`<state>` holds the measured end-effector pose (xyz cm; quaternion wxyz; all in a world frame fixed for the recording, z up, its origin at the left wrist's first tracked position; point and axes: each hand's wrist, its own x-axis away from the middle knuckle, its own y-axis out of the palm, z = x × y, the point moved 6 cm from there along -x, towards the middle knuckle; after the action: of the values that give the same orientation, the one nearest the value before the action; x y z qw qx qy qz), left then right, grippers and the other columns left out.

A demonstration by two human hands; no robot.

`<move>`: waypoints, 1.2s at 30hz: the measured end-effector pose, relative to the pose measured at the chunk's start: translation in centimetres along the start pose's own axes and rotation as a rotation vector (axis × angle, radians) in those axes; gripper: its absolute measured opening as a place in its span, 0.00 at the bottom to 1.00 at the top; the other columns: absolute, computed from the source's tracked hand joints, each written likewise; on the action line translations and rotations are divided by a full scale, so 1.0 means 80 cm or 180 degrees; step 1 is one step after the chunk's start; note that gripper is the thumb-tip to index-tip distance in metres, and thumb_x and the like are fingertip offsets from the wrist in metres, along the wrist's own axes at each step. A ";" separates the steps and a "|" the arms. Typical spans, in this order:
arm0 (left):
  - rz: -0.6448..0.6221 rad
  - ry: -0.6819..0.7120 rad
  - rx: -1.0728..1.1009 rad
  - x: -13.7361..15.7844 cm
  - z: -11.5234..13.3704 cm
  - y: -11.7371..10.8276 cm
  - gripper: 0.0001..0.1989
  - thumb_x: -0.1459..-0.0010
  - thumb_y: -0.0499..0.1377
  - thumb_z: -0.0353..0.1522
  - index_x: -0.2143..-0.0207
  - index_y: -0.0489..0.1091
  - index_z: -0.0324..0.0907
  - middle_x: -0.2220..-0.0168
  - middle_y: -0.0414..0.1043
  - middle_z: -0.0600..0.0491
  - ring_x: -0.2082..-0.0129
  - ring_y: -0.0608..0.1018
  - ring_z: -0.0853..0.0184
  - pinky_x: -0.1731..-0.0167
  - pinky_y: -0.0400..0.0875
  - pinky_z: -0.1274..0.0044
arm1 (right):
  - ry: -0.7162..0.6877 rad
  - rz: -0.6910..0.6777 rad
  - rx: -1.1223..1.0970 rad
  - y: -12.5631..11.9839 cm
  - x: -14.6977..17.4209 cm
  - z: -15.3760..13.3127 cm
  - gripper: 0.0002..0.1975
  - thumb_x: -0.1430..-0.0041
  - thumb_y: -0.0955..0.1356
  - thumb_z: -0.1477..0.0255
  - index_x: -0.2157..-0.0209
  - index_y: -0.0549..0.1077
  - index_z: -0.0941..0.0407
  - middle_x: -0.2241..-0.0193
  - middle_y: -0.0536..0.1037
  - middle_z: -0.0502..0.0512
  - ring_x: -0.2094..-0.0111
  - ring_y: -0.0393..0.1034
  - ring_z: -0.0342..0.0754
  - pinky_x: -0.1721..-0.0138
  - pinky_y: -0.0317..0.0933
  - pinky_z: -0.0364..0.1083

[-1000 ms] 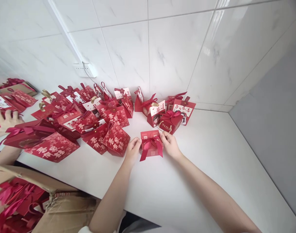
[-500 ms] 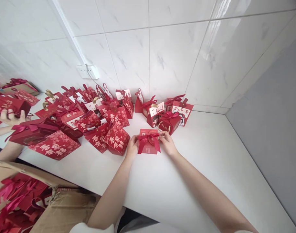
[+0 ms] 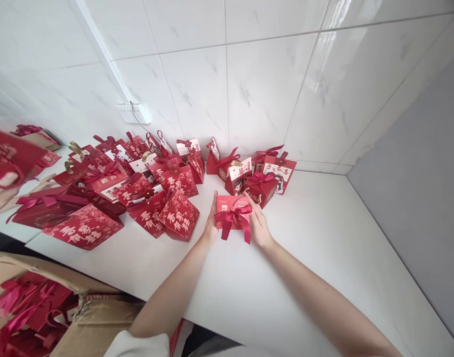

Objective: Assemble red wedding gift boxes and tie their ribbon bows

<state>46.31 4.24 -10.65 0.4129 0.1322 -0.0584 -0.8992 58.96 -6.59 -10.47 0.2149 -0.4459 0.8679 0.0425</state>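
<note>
The small red gift box (image 3: 232, 212) is sitting between the two hands, a little above or just on the white desk (image 3: 323, 258) — contact with the surface cannot be told from this view. The left hand (image 3: 211, 221) is pressing against the box's left side, fingers held together and running up along its edge, while the right hand (image 3: 258, 223) is cupping the right side, its fingers lying along the upper right corner; both are closed onto the box rather than spread. The box's long axis is running left to right, so each hand is meeting a short end and neither is nearer than the other. The dark red ribbon bow (image 3: 232, 220) is facing the camera on the front, its tails hanging down between the wrists and untouched by either hand. Directly beyond the box, toward the tiled wall (image 3: 264, 89), a cluster of finished red boxes (image 3: 262, 181) is standing very near — the closest one is just behind the right fingertips. To the left, a patterned red bag (image 3: 180, 215) is lying just beside the left hand, apart from it. At the far left edge another person's hand (image 3: 2, 181) is holding a separate red box, blurred.
</note>
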 end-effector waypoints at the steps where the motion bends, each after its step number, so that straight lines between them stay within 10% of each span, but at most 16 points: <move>1: -0.0111 0.0032 -0.0119 -0.007 -0.002 0.001 0.37 0.41 0.54 0.50 0.33 0.51 0.49 0.33 0.53 0.53 0.32 0.53 0.60 0.35 0.52 0.69 | -0.0061 0.0039 0.0105 -0.003 -0.001 0.000 0.25 0.31 0.54 0.57 0.36 0.58 0.46 0.37 0.61 0.51 0.36 0.53 0.52 0.34 0.44 0.55; 13: 0.0410 -0.0287 -0.1686 -0.013 -0.007 -0.027 0.19 0.40 0.55 0.36 0.48 0.71 0.42 0.46 0.71 0.45 0.44 0.72 0.55 0.45 0.65 0.64 | 0.0617 0.0468 0.0061 -0.014 -0.004 0.045 0.24 0.34 0.58 0.54 0.46 0.69 0.55 0.47 0.73 0.59 0.46 0.65 0.55 0.42 0.55 0.57; 17: 0.0451 -0.0126 -0.2411 0.047 0.065 -0.032 0.16 0.40 0.54 0.29 0.50 0.71 0.43 0.47 0.70 0.45 0.49 0.74 0.61 0.51 0.71 0.69 | 0.0434 0.0717 0.0140 -0.023 0.005 0.027 0.22 0.33 0.56 0.56 0.52 0.69 0.56 0.53 0.75 0.59 0.52 0.68 0.53 0.48 0.60 0.54; 22: 0.0478 0.1162 -0.3177 0.164 0.209 -0.035 0.14 0.39 0.56 0.26 0.52 0.71 0.47 0.54 0.75 0.51 0.53 0.76 0.66 0.52 0.71 0.72 | 0.0335 0.0955 0.0126 -0.033 0.012 0.026 0.20 0.33 0.58 0.56 0.55 0.70 0.56 0.56 0.74 0.59 0.57 0.70 0.51 0.56 0.63 0.50; 27: 0.1888 0.2451 -0.4717 0.258 0.328 -0.077 0.19 0.49 0.64 0.23 0.54 0.74 0.45 0.61 0.77 0.49 0.60 0.77 0.61 0.54 0.70 0.68 | 0.0362 0.0992 0.0204 -0.035 0.014 0.029 0.18 0.35 0.60 0.57 0.57 0.70 0.56 0.57 0.74 0.59 0.57 0.69 0.50 0.54 0.61 0.51; 31: 0.3509 0.1638 -0.5119 0.288 0.355 -0.124 0.24 0.43 0.62 0.32 0.43 0.67 0.45 0.70 0.75 0.52 0.71 0.74 0.66 0.62 0.69 0.72 | 0.0430 0.1016 0.0109 -0.037 0.016 0.036 0.19 0.38 0.64 0.56 0.56 0.70 0.56 0.56 0.74 0.59 0.56 0.69 0.51 0.52 0.61 0.52; 36: 0.2970 0.0371 -0.4536 0.262 0.313 -0.148 0.26 0.39 0.57 0.38 0.39 0.61 0.45 0.74 0.70 0.58 0.78 0.70 0.72 0.71 0.66 0.78 | 0.0515 0.1072 0.0008 -0.040 0.019 0.049 0.19 0.41 0.67 0.57 0.57 0.70 0.56 0.58 0.74 0.58 0.56 0.69 0.52 0.50 0.60 0.55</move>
<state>17.46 -4.00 6.85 0.7280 -0.1506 0.4941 -0.4509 62.03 -8.58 -14.23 0.1348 -0.2960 0.9448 0.0408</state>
